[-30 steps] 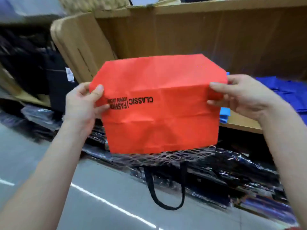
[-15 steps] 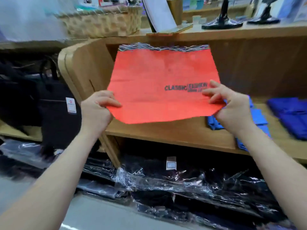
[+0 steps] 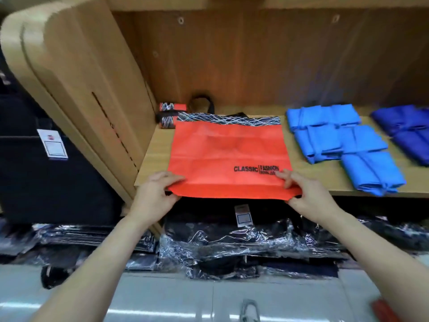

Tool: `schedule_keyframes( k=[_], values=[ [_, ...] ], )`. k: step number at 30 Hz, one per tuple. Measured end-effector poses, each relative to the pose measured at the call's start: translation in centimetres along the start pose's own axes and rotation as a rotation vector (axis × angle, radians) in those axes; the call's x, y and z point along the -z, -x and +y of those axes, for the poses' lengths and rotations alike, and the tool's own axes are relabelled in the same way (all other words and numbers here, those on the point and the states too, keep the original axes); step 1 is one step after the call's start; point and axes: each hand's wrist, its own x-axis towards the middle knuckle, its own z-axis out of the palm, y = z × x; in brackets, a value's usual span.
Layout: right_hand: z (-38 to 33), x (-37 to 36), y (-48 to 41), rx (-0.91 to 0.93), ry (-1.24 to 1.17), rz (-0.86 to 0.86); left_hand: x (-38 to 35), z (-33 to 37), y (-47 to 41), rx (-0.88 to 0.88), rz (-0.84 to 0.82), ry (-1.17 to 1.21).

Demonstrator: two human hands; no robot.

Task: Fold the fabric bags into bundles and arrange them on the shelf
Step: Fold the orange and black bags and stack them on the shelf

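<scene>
An orange-red fabric bag point(image 3: 222, 154) with a black patterned top band and the print "CLASSIC FASHION" lies flat on the wooden shelf point(image 3: 153, 163), its bottom edge hanging over the front. My left hand point(image 3: 155, 194) pinches its near left corner. My right hand point(image 3: 308, 194) pinches the near right corner, fingers on the print. The bag's black handles point(image 3: 202, 105) lie behind it. A small folded orange bundle point(image 3: 168, 115) sits at the back left of the shelf.
Folded light blue bundles point(image 3: 343, 145) lie right of the bag, dark blue ones point(image 3: 406, 131) farther right. The shelf's rounded wooden side panel point(image 3: 76, 84) stands at left. Black goods in plastic wrap point(image 3: 232, 238) fill the space below. Grey floor lies beneath.
The bag was held up in the air, flipped so its patterned band points away, then lowered flat onto the shelf. Both hands still hold its near corners.
</scene>
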Motion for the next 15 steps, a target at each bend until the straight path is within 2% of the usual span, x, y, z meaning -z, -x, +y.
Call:
schedule_keyframes(
  k=[3,6,8,12,15],
  values=[
    [0.5,0.2,-0.3,-0.044,-0.113,0.016,0.0,0.0,-1.0,0.061,-0.013,0.039],
    [0.3,0.4,-1.3,-0.105,-0.199,0.141,-0.3,0.2,-2.1,0.097,0.069,-0.028],
    [-0.1,0.0,-2.2,-0.13,-0.215,0.233,-0.2,0.5,-2.6,0.151,0.063,-0.095],
    [-0.7,-0.7,-3.3,-0.196,-0.177,0.368,-0.3,0.9,-3.9,0.341,0.029,-0.134],
    [-1.1,-1.2,-3.8,-0.202,-0.085,0.391,-0.7,1.5,-4.5,0.383,0.054,-0.158]
  ],
)
